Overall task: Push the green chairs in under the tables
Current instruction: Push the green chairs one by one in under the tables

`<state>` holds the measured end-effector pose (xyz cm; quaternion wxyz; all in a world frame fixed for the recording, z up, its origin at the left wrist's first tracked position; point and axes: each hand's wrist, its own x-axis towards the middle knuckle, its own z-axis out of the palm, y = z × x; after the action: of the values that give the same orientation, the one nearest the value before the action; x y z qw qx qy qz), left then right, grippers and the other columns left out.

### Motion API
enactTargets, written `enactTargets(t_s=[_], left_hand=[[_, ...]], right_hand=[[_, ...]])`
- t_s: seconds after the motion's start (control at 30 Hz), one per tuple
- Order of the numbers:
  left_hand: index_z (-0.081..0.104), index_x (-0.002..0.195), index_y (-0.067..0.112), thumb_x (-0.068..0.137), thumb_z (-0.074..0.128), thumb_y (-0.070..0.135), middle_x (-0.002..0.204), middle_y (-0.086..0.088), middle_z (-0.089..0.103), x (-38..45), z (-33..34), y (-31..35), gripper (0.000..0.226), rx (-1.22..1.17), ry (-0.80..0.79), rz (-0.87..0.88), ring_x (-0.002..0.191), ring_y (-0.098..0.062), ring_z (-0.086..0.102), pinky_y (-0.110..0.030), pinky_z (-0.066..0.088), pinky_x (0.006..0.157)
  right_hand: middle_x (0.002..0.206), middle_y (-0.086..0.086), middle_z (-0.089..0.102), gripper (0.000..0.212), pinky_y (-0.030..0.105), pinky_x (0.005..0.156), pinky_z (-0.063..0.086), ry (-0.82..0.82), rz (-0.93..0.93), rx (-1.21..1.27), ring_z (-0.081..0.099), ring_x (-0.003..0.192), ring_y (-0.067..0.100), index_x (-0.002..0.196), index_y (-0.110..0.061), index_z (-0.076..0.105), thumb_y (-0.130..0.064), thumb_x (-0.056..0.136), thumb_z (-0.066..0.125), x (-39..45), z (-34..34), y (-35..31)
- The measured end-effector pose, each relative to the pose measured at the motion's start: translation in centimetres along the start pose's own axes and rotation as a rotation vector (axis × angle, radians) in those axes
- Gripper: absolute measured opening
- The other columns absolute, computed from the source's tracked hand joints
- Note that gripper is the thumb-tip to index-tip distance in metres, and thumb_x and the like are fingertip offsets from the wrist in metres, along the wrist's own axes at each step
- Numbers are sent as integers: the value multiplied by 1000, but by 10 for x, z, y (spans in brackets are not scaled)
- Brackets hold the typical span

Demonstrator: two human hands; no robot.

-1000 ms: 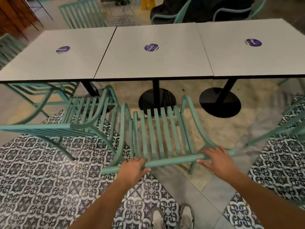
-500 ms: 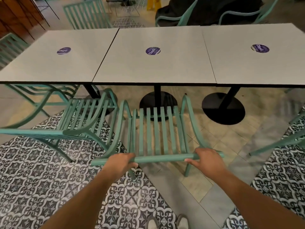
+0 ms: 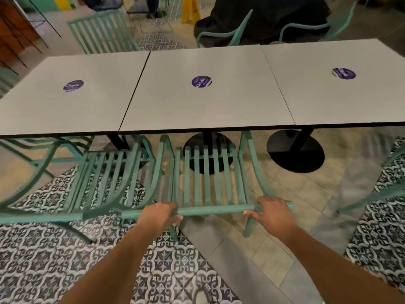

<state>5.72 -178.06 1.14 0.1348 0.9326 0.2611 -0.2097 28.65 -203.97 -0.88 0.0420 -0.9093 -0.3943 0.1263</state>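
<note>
Green chair (image 3: 208, 183) front at middle table (image 3: 203, 106) edge (armrests just under), both hands (image 3: 161, 216) (image 3: 270, 212) gripping its top rail

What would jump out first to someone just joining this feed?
Two bare hands, left hand and right hand, grip the top rail of a green slatted chair at centre, its front edge at the middle table. Three grey tabletops stand side by side, each with a round purple sticker. A second green chair stands close on the left, over patterned floor tiles.
</note>
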Motion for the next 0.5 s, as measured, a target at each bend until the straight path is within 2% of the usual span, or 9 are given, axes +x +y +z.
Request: enactTargets(t_s=[0.1,0.23,0.37,0.5], left_hand=[[52,102,28,95,45,52,81,11,55,16,-11,-12,26,42,-3,25,67,-5,53,-24,50,69],[53,100,29,93,44,55,80,10,57,36,-22,-26,28,35,11,38,66,-6,56,-25,53,69],[51,106,31,94,44,53,79,11,55,50,-30,-30,26,2,27,51,74,-14,58,-39,53,85],[51,115,29,94,42,53,84,9,53,69,-32,-38,33,-18,25,70,88,-18,63,-42,51,90]], right_hand=[[104,-4,64,111,34,92,40,23,50,20,55,102,19,101,-28,56,-96,48,-15,14,2,-9],[106,-2,63,119,35,97,36,36,78,-17,52,105,22,106,-25,59,-94,49,-20,34,2,-19],[91,6,67,102,42,88,42,115,38,-56,58,89,30,95,-16,66,-87,74,-4,53,11,-15],[87,8,67,89,48,85,45,119,37,-121,61,83,32,95,-14,68,-77,86,6,67,16,-16]])
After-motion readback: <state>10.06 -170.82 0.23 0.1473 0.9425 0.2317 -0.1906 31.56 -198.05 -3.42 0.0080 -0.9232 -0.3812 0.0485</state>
